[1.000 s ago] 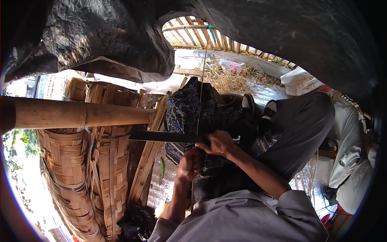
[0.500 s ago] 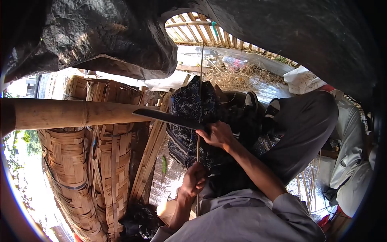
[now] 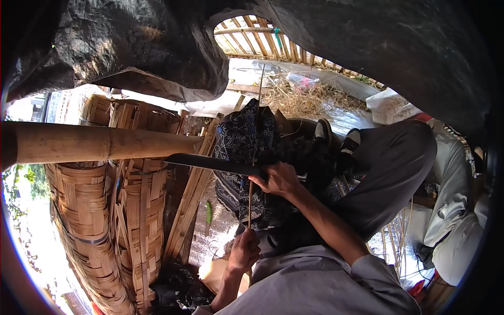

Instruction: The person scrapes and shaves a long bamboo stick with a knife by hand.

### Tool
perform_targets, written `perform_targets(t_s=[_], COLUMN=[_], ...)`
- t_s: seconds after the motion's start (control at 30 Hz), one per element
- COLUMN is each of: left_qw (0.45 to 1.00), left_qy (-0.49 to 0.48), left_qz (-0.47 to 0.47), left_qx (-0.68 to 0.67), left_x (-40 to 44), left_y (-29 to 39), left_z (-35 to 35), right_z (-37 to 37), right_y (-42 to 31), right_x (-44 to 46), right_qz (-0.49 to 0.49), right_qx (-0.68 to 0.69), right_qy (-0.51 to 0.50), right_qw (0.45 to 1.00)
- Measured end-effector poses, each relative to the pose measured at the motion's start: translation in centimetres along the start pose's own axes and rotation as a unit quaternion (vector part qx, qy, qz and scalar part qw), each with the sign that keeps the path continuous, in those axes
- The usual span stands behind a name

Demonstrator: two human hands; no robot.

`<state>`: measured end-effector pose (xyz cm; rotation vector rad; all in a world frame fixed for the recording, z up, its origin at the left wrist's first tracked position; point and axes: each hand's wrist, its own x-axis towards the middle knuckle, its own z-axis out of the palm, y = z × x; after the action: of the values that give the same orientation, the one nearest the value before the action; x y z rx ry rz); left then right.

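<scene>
My right hand (image 3: 279, 179) is closed round a knife with a long dark blade (image 3: 210, 164); the blade points left and the handle is hidden in my fingers. A thin bamboo strip (image 3: 250, 207) runs lengthwise in front of me and passes under the blade beside my right thumb. Lower down, my left hand (image 3: 244, 249) is closed on this strip, with a short end showing below the fist. Dark blue patterned cloth (image 3: 236, 137) lies across the leg beneath the knife and strip.
To the left stand tall woven bamboo baskets (image 3: 84, 220), with a thick bamboo pole (image 3: 105, 143) across them. Dark sheeting (image 3: 367, 47) hangs overhead. Dry straw (image 3: 304, 100) lies ahead. Another person's pale trouser leg (image 3: 449, 178) is at the right.
My left hand has moved down toward my body, drawing the strip with it, so less of the strip shows at the far end. My right hand and the knife have shifted slightly down and left.
</scene>
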<state>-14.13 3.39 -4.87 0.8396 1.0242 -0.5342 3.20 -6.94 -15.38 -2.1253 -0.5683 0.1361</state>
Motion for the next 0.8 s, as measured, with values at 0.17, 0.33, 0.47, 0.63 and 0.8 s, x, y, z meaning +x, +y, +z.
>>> perform_targets(t_s=[0.17,0.33,0.47,0.63,0.8], left_qw=[1.000,1.000,0.999,0.998,0.993], left_qy=[-0.021,-0.016,0.001,-0.049,0.049], left_qz=[0.011,-0.001,0.014,0.039,0.090], left_qx=[-0.004,-0.027,-0.031,-0.031,0.064], left_x=[0.5,1.4,2.6,5.0,4.9], left_y=[-0.5,0.0,0.5,1.8,2.1], left_z=[-1.0,-0.7,0.4,0.8,1.3], right_z=[0.8,0.0,-1.3,-2.3,-1.5], right_y=[0.5,0.2,-0.7,-0.6,-0.7], right_x=[0.3,0.4,-1.0,-2.8,-1.4], right_qz=[0.065,0.066,0.081,0.003,0.034], right_qx=[-0.050,-0.029,0.001,-0.073,-0.099], right_qy=[-0.086,-0.063,-0.116,-0.172,-0.213], right_qw=[0.993,0.995,0.990,0.982,0.971])
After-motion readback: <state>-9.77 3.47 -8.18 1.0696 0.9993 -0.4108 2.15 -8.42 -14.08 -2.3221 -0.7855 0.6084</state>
